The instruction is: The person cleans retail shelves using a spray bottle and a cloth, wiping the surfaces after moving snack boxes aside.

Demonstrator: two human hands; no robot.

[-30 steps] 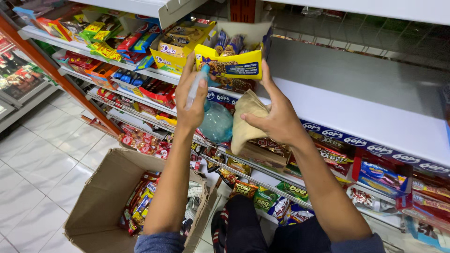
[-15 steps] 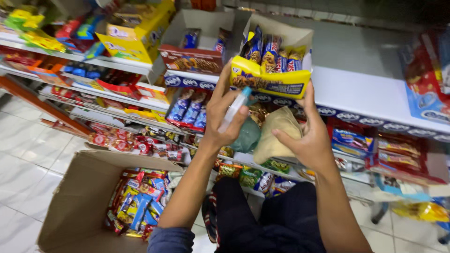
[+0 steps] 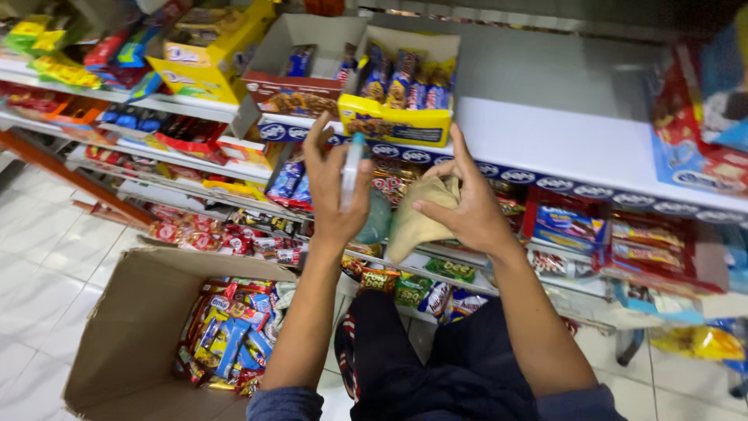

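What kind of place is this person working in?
Most likely a small grocery or convenience shop. White shelves with price strips hold snack packets, a yellow display box of wrapped bars sits on one, and a cardboard carton of snack packs stands on the tiled floor.

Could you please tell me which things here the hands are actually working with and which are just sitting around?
In hand:
left hand, slim bottle
right hand, beige cloth
yellow display box, touched by the fingertips

Lying about:
cardboard carton of snacks
brown display box
white shelf
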